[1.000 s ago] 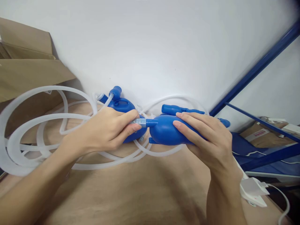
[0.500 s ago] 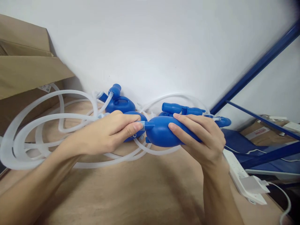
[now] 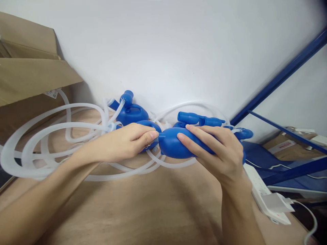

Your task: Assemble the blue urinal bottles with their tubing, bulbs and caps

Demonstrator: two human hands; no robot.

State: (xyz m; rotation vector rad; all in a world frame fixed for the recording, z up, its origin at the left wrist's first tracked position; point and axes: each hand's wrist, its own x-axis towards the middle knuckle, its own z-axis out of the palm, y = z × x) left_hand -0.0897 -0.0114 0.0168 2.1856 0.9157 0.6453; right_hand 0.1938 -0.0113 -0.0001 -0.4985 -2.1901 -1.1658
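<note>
My right hand (image 3: 219, 149) is wrapped round a rounded blue plastic bottle (image 3: 171, 144), its short spout pointing left. The fingers lie over its top and right part, hiding much of it. My left hand (image 3: 135, 139) pinches the end of a clear hose (image 3: 156, 139) between thumb and forefinger, right at the spout. How far the hose sits on the spout is covered by the thumb. Behind my left hand is another blue bottle (image 3: 144, 126). A blue bottle with a handle (image 3: 133, 115) stands farther back, with a blue funnel-like piece (image 3: 127, 98) above it.
Coils of translucent hose (image 3: 22, 136) spread across the wooden table (image 3: 153, 211) on the left. An open cardboard box (image 3: 33, 76) stands there too. More blue funnel pieces (image 3: 189, 117) lie by the wall. To the right are a white power strip (image 3: 263, 190) and a blue metal frame (image 3: 281, 78).
My left hand has moved slightly right, bringing the hose end closer to the bottle. Less of the spout shows now. My right hand has shifted slightly left along the bottle.
</note>
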